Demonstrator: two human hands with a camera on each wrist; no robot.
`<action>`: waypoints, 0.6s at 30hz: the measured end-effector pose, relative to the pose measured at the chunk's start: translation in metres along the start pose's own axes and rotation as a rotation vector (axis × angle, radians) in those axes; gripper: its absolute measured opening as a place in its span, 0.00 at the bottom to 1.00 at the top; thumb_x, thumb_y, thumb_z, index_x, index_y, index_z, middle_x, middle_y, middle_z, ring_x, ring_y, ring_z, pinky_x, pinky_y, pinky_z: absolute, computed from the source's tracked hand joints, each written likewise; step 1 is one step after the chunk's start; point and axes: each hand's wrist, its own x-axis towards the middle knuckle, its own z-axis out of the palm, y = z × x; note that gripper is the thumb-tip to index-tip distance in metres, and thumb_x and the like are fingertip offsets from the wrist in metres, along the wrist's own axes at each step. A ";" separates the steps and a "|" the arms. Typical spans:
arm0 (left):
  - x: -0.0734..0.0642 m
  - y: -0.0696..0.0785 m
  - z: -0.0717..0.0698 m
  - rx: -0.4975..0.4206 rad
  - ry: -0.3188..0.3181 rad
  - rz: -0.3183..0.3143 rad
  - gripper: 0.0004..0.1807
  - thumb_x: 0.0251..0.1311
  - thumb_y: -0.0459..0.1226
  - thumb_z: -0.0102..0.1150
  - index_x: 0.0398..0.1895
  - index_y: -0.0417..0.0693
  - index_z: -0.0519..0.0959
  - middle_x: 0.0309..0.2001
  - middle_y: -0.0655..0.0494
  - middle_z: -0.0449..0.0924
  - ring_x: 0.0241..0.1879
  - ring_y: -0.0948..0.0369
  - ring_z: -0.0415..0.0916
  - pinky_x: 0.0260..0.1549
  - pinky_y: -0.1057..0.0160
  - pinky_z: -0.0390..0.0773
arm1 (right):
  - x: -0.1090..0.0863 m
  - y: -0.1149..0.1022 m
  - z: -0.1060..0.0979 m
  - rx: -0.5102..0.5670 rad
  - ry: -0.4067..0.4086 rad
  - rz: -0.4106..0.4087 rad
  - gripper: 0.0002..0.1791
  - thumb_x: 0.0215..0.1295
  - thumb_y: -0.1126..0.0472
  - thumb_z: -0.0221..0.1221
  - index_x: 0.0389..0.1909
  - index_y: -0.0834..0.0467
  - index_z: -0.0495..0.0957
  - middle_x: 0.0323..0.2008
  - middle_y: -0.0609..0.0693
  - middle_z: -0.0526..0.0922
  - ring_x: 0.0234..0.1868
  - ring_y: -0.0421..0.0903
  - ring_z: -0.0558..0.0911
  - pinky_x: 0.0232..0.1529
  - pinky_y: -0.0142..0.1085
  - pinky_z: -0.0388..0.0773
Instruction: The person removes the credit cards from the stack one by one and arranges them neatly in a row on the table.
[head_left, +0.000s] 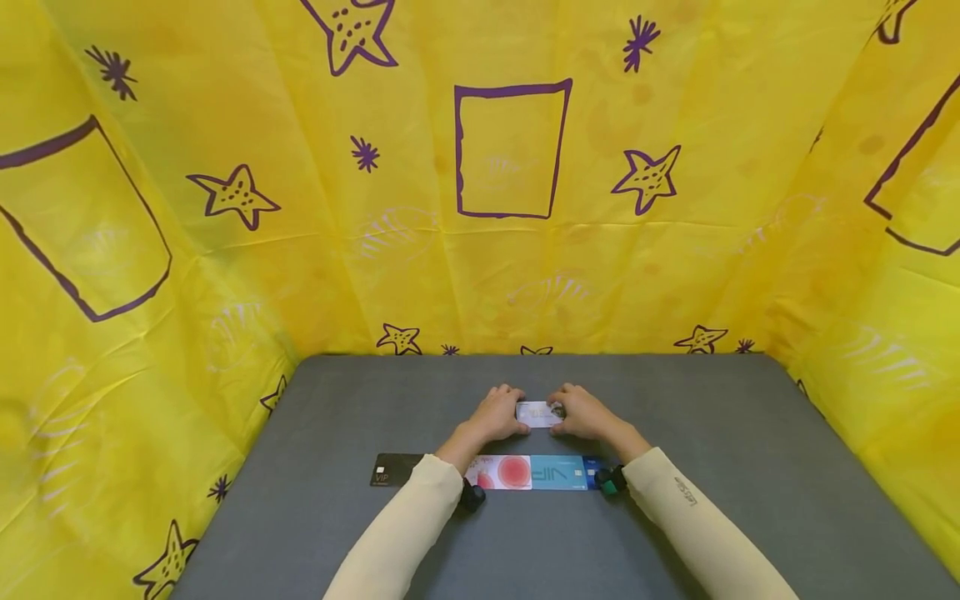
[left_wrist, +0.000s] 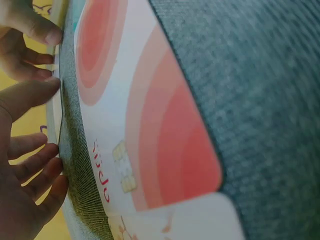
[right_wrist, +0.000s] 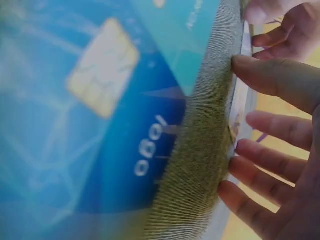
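Observation:
A pale card [head_left: 536, 415] with a dark patch near its right end lies on the grey table between both hands. My left hand [head_left: 497, 414] holds its left end, the thumb at the near edge and the index finger at the far edge. From the other side my right hand [head_left: 587, 414] holds the right end the same way. Both wrist views show the card nearly edge-on, with the other fingers of each hand spread behind it. Nearer to me runs a row of cards: a black VIP card [head_left: 390, 469], a white card with red circles [left_wrist: 175, 140], a light-blue VIP card [head_left: 558, 472] and a blue chip card [right_wrist: 120, 150].
My left forearm crosses over part of the row, hiding some of it; a white card with a branch pattern [left_wrist: 150, 222] shows there. The right wrist band [head_left: 611, 481] overlaps the row's right end. Yellow cloth [head_left: 495, 283] with purple drawings surrounds the grey table [head_left: 750, 467].

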 end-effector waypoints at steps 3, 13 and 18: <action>0.001 0.001 0.001 0.011 0.005 -0.001 0.34 0.53 0.47 0.71 0.61 0.43 0.75 0.57 0.47 0.74 0.55 0.52 0.68 0.57 0.54 0.71 | 0.001 -0.001 -0.001 -0.005 0.007 0.001 0.24 0.51 0.56 0.72 0.49 0.60 0.82 0.46 0.55 0.78 0.45 0.50 0.74 0.53 0.48 0.74; 0.009 -0.007 0.006 0.018 0.036 0.059 0.29 0.51 0.47 0.72 0.55 0.44 0.80 0.51 0.49 0.76 0.50 0.53 0.69 0.52 0.57 0.71 | 0.002 0.005 0.000 -0.021 0.047 -0.065 0.22 0.50 0.58 0.73 0.45 0.63 0.83 0.40 0.53 0.78 0.40 0.48 0.74 0.47 0.45 0.73; 0.004 -0.002 0.002 0.008 0.012 0.017 0.28 0.52 0.46 0.71 0.55 0.45 0.80 0.52 0.49 0.75 0.51 0.54 0.68 0.54 0.56 0.71 | 0.005 0.005 0.000 -0.014 0.033 -0.054 0.23 0.49 0.57 0.73 0.46 0.62 0.83 0.39 0.52 0.77 0.39 0.47 0.73 0.46 0.43 0.73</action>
